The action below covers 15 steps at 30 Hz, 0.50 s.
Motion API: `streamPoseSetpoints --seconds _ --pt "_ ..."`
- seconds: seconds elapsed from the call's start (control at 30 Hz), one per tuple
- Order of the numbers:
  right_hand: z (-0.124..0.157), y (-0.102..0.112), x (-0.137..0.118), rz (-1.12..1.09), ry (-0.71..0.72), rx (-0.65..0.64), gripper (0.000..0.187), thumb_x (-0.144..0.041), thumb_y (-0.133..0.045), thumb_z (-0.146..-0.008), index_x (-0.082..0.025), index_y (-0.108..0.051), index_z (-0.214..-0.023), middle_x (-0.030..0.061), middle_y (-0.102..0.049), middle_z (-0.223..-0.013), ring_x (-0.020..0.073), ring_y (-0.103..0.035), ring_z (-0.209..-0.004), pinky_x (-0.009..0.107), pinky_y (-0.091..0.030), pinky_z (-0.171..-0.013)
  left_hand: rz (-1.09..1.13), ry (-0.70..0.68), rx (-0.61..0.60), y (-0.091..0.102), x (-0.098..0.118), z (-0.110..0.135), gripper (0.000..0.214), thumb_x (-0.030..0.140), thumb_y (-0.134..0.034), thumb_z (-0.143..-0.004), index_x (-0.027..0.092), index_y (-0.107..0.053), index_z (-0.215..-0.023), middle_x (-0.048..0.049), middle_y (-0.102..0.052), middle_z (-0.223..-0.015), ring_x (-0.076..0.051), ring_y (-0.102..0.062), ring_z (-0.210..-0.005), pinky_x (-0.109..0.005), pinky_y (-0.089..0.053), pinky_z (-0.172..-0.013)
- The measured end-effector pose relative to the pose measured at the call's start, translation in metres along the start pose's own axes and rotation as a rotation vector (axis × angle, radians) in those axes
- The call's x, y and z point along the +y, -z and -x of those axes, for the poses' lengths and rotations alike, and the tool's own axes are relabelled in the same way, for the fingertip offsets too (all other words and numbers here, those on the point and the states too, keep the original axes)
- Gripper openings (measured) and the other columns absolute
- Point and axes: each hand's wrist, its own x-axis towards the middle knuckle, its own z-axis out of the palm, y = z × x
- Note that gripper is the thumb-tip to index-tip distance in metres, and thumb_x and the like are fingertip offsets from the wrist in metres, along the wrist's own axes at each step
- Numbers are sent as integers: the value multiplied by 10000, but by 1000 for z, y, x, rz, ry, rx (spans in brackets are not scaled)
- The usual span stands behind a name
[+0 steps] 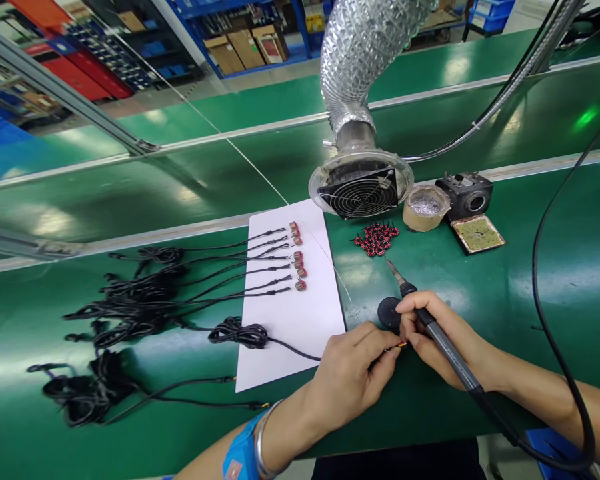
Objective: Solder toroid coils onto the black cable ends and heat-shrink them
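My right hand (445, 340) is closed round a soldering iron (445, 347), whose tip points up and away over the green bench. Its fingertips also meet the coloured wire ends (401, 345) of a black cable. Pinched in my left hand (357, 370) is that cable's end, the cable (295, 350) running left from under the hand to a coil (237, 332) on the white sheet. A round black disc (389, 312) lies just beyond the fingers. Past the iron's tip sits a pile of small red-and-black parts (375, 238).
A fume extractor (361, 190) hangs over the bench. To its right stand a solder pot (426, 207), an iron holder (465, 193) and a sponge tray (477, 233). On the white sheet (290, 320) lie several cables with small round parts (299, 260); more coiled cables (140, 293) are left.
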Motion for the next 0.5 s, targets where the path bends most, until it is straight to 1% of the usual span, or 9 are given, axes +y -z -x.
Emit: streamPoseSetpoints --seconds 0.17,0.27,0.37,0.5 --pt "-1 1 -4 39 26 -4 439 -45 -469 -854 -277 -386 -1218 -14 -539 -902 104 -555 -775 232 -482 -717 -15 -14 11 0 0 1 117 149 -537 -921 172 -643 -966 -32 -681 -750 -135 -629 -617 -219 -464 -548" --pt "-2 2 -7 67 42 -16 462 -41 -495 -832 -278 -394 -1216 -13 -550 -919 100 -556 -758 225 -481 -702 14 -1 1 1 1 1 110 148 -546 -910 169 -643 -956 -30 -677 -748 -134 -619 -617 -223 -452 -551" --pt "-2 2 -9 82 47 -16 411 -59 -492 -856 -279 -408 -1193 -24 -557 -889 91 -543 -715 209 -467 -663 98 58 -37 4 3 -1 105 147 -543 -900 163 -642 -931 -28 -663 -742 -127 -597 -616 -222 -442 -565" --pt "-2 2 -8 76 48 -7 385 -62 -481 -868 -283 -419 -1177 -34 -555 -870 84 -537 -704 198 -462 -659 238 187 -132 10 6 -6 133 174 -509 -924 165 -636 -886 -17 -627 -729 -113 -566 -633 -210 -431 -589"
